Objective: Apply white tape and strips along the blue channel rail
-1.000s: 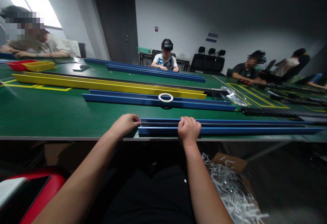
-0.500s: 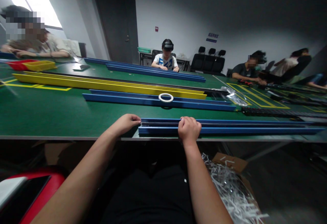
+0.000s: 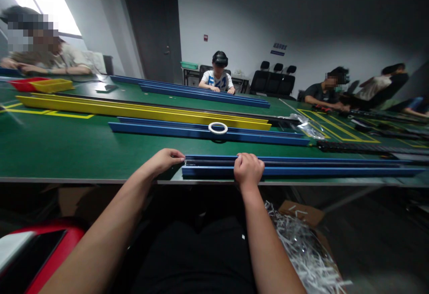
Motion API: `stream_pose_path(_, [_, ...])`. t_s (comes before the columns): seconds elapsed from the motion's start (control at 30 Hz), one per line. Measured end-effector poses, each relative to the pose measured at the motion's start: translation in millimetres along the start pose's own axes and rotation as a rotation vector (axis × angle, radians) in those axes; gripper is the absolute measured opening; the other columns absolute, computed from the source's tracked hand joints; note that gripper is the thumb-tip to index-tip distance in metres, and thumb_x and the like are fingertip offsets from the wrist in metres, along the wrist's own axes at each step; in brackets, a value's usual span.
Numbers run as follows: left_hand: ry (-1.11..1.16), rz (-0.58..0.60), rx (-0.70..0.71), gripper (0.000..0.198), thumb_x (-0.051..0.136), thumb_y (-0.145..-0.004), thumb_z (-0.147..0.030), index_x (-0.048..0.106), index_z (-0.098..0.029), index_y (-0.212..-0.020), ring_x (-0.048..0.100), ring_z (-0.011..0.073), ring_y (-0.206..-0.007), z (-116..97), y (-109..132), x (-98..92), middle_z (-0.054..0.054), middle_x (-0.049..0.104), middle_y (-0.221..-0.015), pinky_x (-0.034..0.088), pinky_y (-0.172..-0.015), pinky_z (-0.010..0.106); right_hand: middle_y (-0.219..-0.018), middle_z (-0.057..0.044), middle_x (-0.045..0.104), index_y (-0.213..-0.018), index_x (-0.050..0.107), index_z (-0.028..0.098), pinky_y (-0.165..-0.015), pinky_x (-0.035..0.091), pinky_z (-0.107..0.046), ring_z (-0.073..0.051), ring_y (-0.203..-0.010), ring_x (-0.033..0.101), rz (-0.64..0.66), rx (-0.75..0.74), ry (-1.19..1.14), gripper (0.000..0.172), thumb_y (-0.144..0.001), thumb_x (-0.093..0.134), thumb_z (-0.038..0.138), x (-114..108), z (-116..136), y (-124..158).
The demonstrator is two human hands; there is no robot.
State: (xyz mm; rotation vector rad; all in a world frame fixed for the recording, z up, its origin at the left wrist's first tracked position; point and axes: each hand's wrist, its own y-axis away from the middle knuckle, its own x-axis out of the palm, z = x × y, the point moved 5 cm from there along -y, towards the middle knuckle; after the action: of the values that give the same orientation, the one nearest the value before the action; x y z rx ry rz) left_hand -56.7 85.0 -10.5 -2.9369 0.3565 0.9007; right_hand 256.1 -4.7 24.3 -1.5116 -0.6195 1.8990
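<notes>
A long blue channel point(image 3: 301, 171) lies along the near table edge, with a dark strip point(image 3: 214, 162) in its groove. At the channel's left end, my left hand point(image 3: 166, 159) pinches the tip of the strip, where something small and shiny shows. My right hand point(image 3: 248, 170) is closed in a fist over the channel, across the strip; what its fingers wrap is mostly hidden. Beyond my hands, a white tape roll point(image 3: 217, 128) rests on a second blue channel point(image 3: 161, 131).
A yellow channel point(image 3: 134, 113) lies farther back, with clear plastic wrap point(image 3: 306, 126) near its right end. Red point(image 3: 25, 84) and yellow point(image 3: 52, 86) trays stand far left. Below the table, a carton point(image 3: 301, 211) holds white paper strips point(image 3: 304, 249). Several people sit around the table.
</notes>
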Motion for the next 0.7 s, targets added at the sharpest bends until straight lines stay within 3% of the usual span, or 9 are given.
stream_pose_path(0.5, [-0.032,0.012,-0.013,0.034,0.072,-0.059,-0.048,0.073,-0.019,-0.077,0.060,0.0184,-0.067,-5.5,3.6,2.1,0.003,0.070,-0.072,0.043,-0.064,0.028,-0.094,-0.006,0.072,-0.090,0.072,0.020,-0.082,0.026,-0.035,-0.020,-0.094,0.054,0.001,-0.002,0.017,0.030,-0.092,0.042,0.026,-0.7,1.6,-0.2])
stream_pose_path(0.7, [-0.031,0.026,0.005,0.035,0.071,-0.060,-0.049,0.074,-0.019,-0.078,0.060,0.0196,-0.071,-3.5,2.5,0.5,0.003,0.071,-0.074,0.045,-0.070,0.029,-0.094,-0.006,0.071,-0.091,0.072,0.021,-0.082,0.026,-0.035,-0.020,-0.095,0.054,0.022,-0.011,0.027,0.029,-0.092,0.043,0.026,0.4,1.5,-0.7])
